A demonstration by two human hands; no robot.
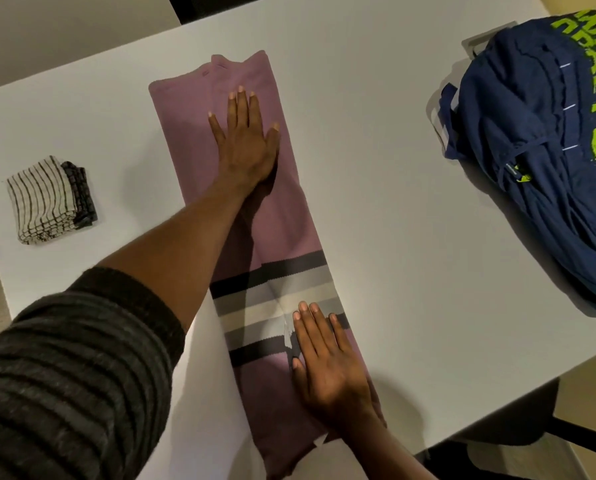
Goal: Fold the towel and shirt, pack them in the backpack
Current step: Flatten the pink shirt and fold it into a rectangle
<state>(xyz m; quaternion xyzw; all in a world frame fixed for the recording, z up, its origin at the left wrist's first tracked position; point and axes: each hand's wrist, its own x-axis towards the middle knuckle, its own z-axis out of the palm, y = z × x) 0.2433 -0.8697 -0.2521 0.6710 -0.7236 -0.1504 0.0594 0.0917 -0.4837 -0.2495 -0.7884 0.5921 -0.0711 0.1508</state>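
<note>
The shirt (255,237) lies on the white worktop (410,202) as one long, thin strip. Its sides are already folded in. The long way of the strip runs from the near edge of the worktop, close to the person, up and away to the far side, leaning a little to the left. The collar end is far away. The bottom end, past the striped band, is close and hangs a bit over the edge.

Both hands lie flat on the shirt. The left hand (244,140) rests near the collar end, fingers (241,102) spread wide and pressing down. The right hand (327,368) rests on the near end, next to the stripes, fingers close together and flat. Neither hand pinches anything.

The next fold probably goes across the strip, so one end must meet the other. The right hand is nearer the bottom end, and the left hand is nearer the collar.

The towel (50,199) sits folded small, well off to the left. The backpack (549,150) lies far off to the right, nearer the right hand.
</note>
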